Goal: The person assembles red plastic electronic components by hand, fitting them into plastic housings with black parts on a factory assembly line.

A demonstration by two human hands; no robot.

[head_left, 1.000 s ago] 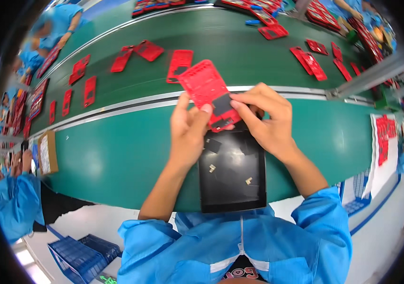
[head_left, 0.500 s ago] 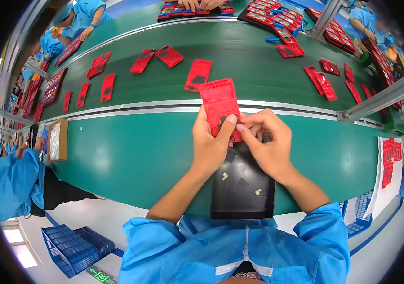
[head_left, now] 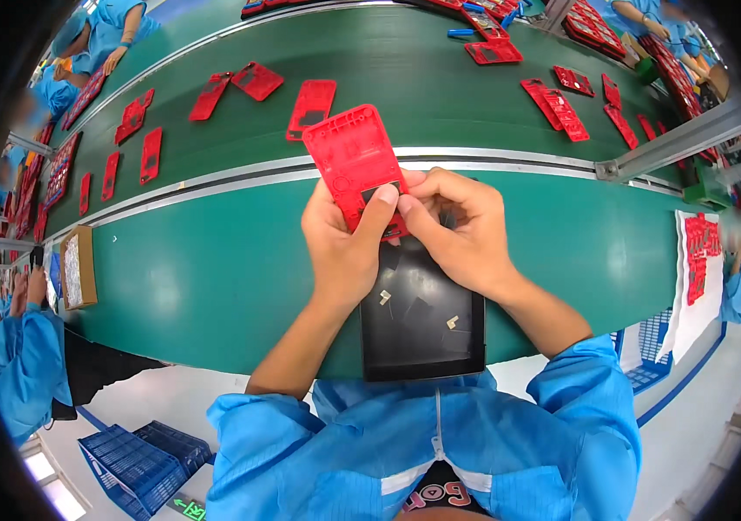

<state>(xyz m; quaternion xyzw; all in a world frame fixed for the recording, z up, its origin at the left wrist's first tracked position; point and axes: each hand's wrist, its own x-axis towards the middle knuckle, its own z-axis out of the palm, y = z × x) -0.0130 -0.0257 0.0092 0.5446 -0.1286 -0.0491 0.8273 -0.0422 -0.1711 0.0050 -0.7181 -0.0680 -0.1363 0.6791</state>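
Note:
A red plastic housing point(head_left: 349, 143) is held above the bench, tilted with its top toward the left. My left hand point(head_left: 335, 252) is closed around its lower part, with the thumb pressed on a dark patch point(head_left: 376, 195) inside. At the housing's right edge, my right hand point(head_left: 467, 227) pinches it with thumb and bent fingers; whether a small part sits under those fingertips is hidden. Below the hands lies a black tray point(head_left: 422, 352), partly covered by them. Two small pale pieces, one at the left point(head_left: 384, 297) and one at the right point(head_left: 452, 322), lie in it.
Past a metal rail point(head_left: 249, 181), a green conveyor point(head_left: 231, 143) carries several red housings. A cardboard box point(head_left: 79, 267) stands at the bench's left end. White sheeting with red parts point(head_left: 700, 260) hangs at the right. Blue crates point(head_left: 131, 469) are on the floor; co-workers sit around.
The view has shifted, so the surroundings appear further left and higher. The housing now leans more to the left. Both hands keep their hold on it, with the right thumb against its edge.

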